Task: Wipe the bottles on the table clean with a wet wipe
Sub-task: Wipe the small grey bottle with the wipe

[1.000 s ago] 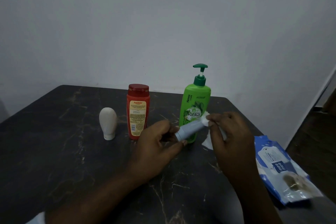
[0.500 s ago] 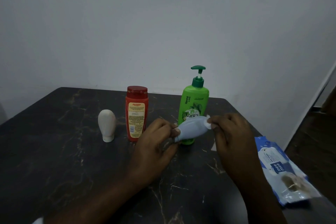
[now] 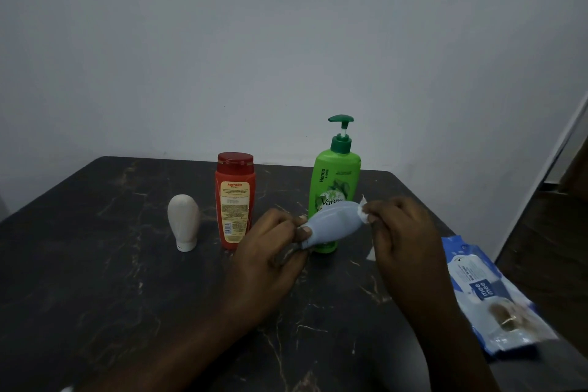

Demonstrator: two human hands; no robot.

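Step in hand: blue bottle being wiped, held above worktop. Neck end is pinched in left grip. Wipe is pinched in right grip and pressed on bottle's far end. Green bottle just behind both grips. Next move, as judged: bottle to be turned in left grip, wipe drawn along its sides.

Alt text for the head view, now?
A left hand grips the cap end of a pale blue bottle held sideways over a dark table; the right hand pinches a wet wipe against its other end. Behind stand a white bottle, a red bottle and a green pump bottle; a wipes pack lies at right.
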